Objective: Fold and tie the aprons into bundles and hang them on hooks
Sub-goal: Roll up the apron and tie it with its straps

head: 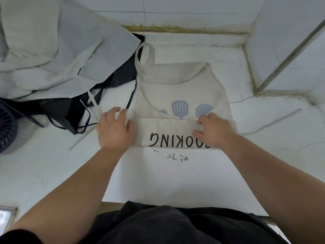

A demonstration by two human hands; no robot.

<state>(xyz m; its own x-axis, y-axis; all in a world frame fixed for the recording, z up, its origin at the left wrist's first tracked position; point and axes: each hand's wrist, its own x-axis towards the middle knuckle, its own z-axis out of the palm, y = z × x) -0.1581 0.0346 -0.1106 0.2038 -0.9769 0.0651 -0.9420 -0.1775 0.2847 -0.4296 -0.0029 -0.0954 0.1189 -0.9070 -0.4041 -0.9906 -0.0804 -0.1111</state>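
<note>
COOKING apron (182, 85) on table (52, 169), hem folded up once. Left grip (114, 129) pressed flat at its left edge; right grip (212, 129) on the fold, can't tell if pinching. Tying, hanging and the apron pile (61, 55) left of it remain.

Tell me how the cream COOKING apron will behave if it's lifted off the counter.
Likely floppy: the cream apron lies creased and flat, so it would probably unfold unless held. Probably light, as it looks like thin cloth. Its loose tie and neck loop would likely dangle and drag.
</note>
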